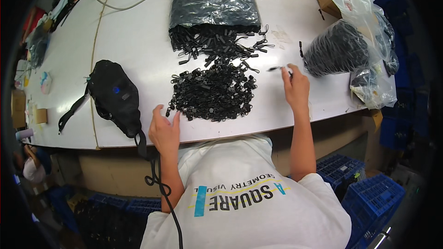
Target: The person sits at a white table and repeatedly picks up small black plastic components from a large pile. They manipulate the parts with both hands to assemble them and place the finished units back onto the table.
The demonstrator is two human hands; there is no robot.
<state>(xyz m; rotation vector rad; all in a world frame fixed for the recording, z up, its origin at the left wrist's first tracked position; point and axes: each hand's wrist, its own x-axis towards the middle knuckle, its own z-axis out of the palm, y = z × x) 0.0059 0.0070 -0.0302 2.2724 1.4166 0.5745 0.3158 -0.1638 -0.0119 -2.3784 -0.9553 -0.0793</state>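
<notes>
— Where are the hands just now?

— Both are over the white table (138, 41), at its near edge. The left hand (164, 129) is at the lower left corner of the heap of small black pieces (213, 94), fingers loosely curled and spread, the thumb apart from them. The fingertips are just beside the nearest pieces of the heap; I cannot tell whether it has hold of one.

— And the other?

— The right hand (295, 87) is to the right of the heap, apart from it. Its thumb and forefinger are pinched together on a single small black piece (277, 68), which sticks out to the left of the fingertips, just above the table top. The other fingers are folded in.

— What else lies about?

— Beyond the heap, a clear plastic bag (214, 4) full of the same black pieces lies open toward the person, with more spilling out of its mouth down to the heap. To the right sit other clear bags (341, 48) stuffed with dark parts. To the left of the heap lies a black mesh pouch (115, 94) with a strap, and a pale cord (120, 7) curves across the far side of the table. Blue crates (369, 193) stand on the floor below
</notes>
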